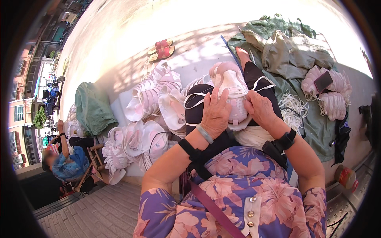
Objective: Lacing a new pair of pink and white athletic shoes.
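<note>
A pink and white shoe upper (231,85) lies on my lap, over my black-trousered legs. My left hand (215,115) rests flat on its left side, fingers spread over it. On the shoe upper's right edge, my right hand (260,108) pinches the material with bent fingers. A white lace (194,100) loops from the shoe upper across my left knee. Both wrists carry black straps, and the left one also wears a pale green bangle.
Several pink and white shoe uppers (147,104) are piled at my left. White laces (293,112) and more uppers (332,92) lie on green cloth (294,55) to my right. Red sandals (161,49) sit on the pavement. Another person (67,160) sits at far left.
</note>
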Demonstrator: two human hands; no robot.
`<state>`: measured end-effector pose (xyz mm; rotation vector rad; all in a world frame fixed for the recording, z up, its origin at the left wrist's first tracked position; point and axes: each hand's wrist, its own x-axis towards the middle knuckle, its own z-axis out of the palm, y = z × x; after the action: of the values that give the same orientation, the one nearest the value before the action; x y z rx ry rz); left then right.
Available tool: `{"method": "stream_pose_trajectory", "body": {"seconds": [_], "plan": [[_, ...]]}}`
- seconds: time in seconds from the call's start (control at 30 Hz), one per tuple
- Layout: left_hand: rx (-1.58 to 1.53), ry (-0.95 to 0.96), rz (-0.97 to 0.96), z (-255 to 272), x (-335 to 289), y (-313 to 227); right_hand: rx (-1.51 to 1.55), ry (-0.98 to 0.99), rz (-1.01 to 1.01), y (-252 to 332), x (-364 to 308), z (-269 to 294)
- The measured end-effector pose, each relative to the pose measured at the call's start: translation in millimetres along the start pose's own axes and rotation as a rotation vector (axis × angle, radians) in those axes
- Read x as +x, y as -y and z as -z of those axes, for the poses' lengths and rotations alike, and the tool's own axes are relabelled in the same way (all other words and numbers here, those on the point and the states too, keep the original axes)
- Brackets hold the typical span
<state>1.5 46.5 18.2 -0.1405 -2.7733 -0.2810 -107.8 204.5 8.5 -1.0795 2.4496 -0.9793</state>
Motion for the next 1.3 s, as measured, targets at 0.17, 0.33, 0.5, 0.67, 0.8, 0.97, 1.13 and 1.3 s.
{"method": "stream_pose_trajectory", "body": {"seconds": [0.17,0.33,0.5,0.67,0.8,0.97,1.13,1.3], "plan": [[0.003,0.049,0.06,-3,-1,-1,0.015,0.005,-0.045,-2,4,-1],[-0.084,0.072,0.144,-13,-3,1,0.017,0.018,-0.046,0,3,-1],[-0.133,0.089,0.146,-17,-3,2,0.019,-0.008,-0.018,-2,1,-5],[-0.227,0.115,0.12,-11,2,6,0.032,-0.038,0.007,-3,-1,-7],[-0.178,0.135,0.064,-10,3,8,0.02,-0.04,0.001,1,-1,-4],[-0.212,0.135,0.074,-10,2,11,0.021,-0.032,0.0,0,-1,-5],[-0.346,0.141,0.092,-14,5,15,-0.008,-0.031,0.0,-1,0,-7],[-0.261,0.165,0.087,-4,5,11,0.046,-0.044,0.003,-2,-3,-6]]}}
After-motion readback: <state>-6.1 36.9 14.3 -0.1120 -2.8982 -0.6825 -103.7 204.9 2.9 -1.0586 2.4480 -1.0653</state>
